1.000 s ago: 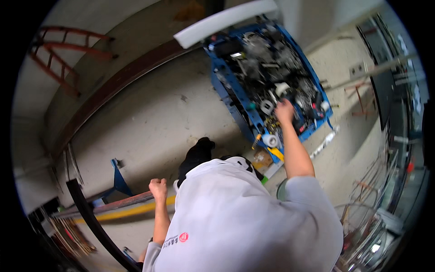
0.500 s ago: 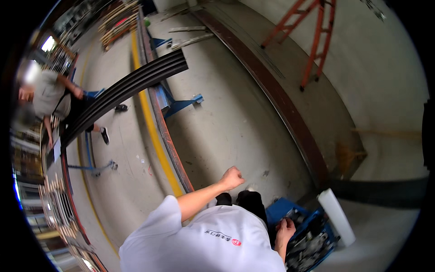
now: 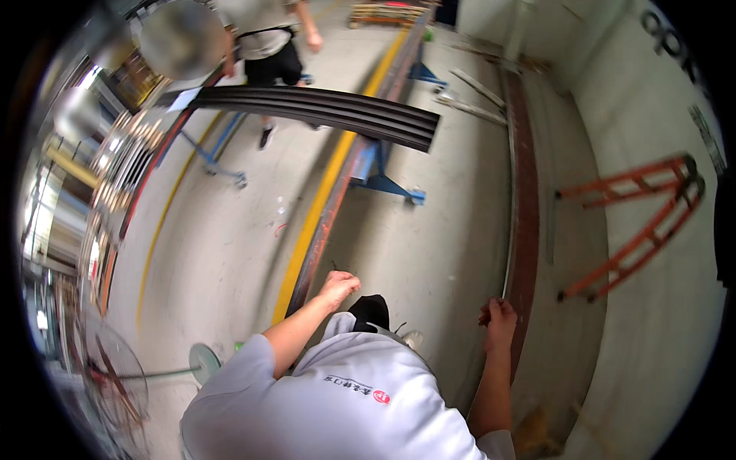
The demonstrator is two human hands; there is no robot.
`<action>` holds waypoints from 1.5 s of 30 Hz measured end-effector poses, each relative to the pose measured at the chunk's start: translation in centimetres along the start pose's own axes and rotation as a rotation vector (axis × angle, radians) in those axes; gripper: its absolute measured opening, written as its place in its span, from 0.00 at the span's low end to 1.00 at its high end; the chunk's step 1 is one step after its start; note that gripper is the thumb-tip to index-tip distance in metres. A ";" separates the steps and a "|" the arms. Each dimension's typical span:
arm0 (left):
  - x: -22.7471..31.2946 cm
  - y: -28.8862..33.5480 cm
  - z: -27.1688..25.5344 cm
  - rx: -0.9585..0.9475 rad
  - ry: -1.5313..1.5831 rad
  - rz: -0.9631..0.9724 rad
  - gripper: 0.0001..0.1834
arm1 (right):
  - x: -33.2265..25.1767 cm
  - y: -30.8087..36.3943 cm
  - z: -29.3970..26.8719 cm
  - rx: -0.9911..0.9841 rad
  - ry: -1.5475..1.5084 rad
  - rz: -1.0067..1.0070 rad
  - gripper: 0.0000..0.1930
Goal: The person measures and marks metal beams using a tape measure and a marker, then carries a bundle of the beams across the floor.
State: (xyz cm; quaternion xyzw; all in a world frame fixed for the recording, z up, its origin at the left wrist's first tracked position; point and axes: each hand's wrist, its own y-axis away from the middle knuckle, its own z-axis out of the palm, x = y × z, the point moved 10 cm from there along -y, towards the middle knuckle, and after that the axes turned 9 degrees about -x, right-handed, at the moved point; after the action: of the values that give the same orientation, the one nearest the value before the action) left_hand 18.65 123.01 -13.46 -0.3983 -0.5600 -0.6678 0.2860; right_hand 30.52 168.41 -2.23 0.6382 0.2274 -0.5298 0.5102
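Observation:
My left hand (image 3: 339, 289) is held out in front of me with its fingers curled together, above the floor beside the long dark rail with a yellow strip (image 3: 313, 238). Whatever it may hold is too small to make out. My right hand (image 3: 498, 316) is out to the right, its fingers pinched together near the edge of a long red-brown beam (image 3: 524, 199). Any small thing in that pinch is hidden. Ahead of me, a bundle of dark ribbed profiles (image 3: 330, 110) lies across the rail, its right end overhanging a blue stand (image 3: 387, 184).
A person (image 3: 264, 42) stands at the far left behind the profiles. An orange ladder (image 3: 644, 230) is by the right wall. Pale bars (image 3: 475, 96) lie on the floor ahead. A round wire fan guard (image 3: 115, 376) and stacked profiles (image 3: 126, 165) are on the left.
My view has swung to the right and my body has turned. My right hand has come away from the blue bin of parts, which is now out of view. The left hand stays curled.

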 end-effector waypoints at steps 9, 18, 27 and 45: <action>8.3 -7.8 -2.3 0.158 0.294 0.136 0.08 | -5.3 -16.7 15.8 -0.506 0.092 0.052 0.12; 16.4 -29.0 -11.2 0.420 0.816 0.186 0.03 | -11.0 -37.9 24.5 -0.456 0.155 -0.058 0.17; 22.4 -35.7 -21.8 0.729 0.743 0.152 0.03 | -5.9 -50.0 28.9 -0.290 -0.054 0.308 0.28; 22.8 -41.4 -28.7 0.995 0.766 0.099 0.20 | -2.2 -54.1 34.7 -0.353 -0.354 0.424 0.23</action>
State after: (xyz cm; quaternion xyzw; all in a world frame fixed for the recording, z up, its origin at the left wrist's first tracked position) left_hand -33.58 105.11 -17.17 0.0245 -0.6422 -0.4085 0.6481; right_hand -30.57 158.31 -19.57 0.4711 0.0854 -0.4667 0.7436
